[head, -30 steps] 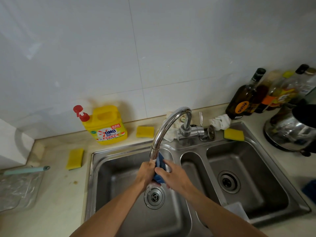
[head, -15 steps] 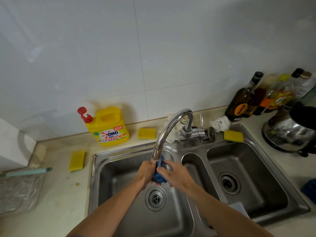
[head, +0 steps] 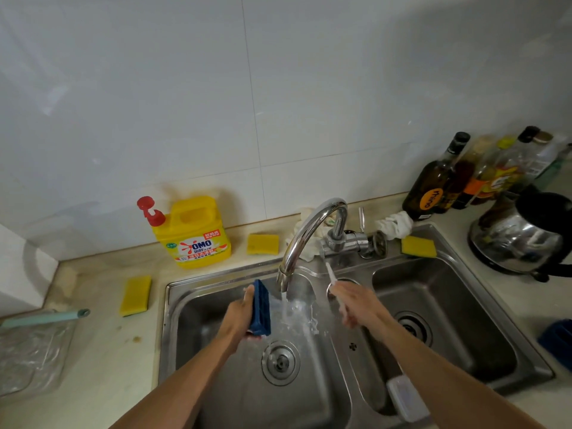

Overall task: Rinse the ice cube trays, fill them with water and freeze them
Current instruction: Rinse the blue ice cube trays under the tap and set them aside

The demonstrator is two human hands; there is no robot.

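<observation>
Grips the blue ice cube tray (head: pixel 261 308) in the left hand (head: pixel 240 318), with the fingers (head: pixel 248 293) curled over its far left edge and the palm behind it. Holds it on edge, the long axis running from the palm away toward the wall, the far end raised toward the spout of the faucet (head: pixel 309 230) and the gridded face turned right. Pinches in the right hand (head: pixel 356 305), fingers curled tight, a thin white piece (head: pixel 330 274) that pokes out past the knuckles toward the faucet base; cannot tell what it is.

Between the two sets of fingers, just right of the tray: the stream of water (head: pixel 283 305), splashing there. Below the fingers, the drain (head: pixel 280 362) of the left basin of the steel sink (head: pixel 165 320). Beside the right forearm, on the divider, a white box (head: pixel 405 397).

Farther out beyond the fingers, against the wall, a yellow detergent jug (head: pixel 193 236). Well to the right, a steel kettle (head: pixel 520 239) and dark bottles (head: pixel 433 187).
</observation>
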